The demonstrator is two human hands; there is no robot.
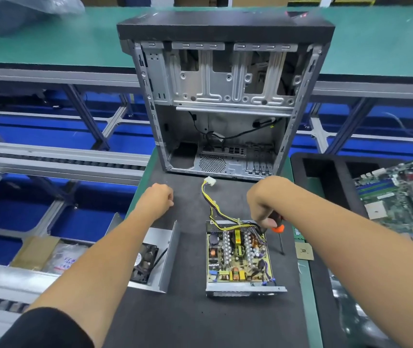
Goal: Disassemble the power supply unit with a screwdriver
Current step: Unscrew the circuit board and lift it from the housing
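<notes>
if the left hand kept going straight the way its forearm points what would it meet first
Probably the open computer case. The left hand is a fist on the black mat, aimed up and away; bare mat lies between them, though depth is hard to judge.

Opened power supply unit [239,257] lies flat, circuit board exposed, cover [161,257] beside.

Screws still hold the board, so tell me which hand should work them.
Right hand: it grips the orange-handled screwdriver beside the opened metal power supply. Left hand rests fisted, apart.
</notes>
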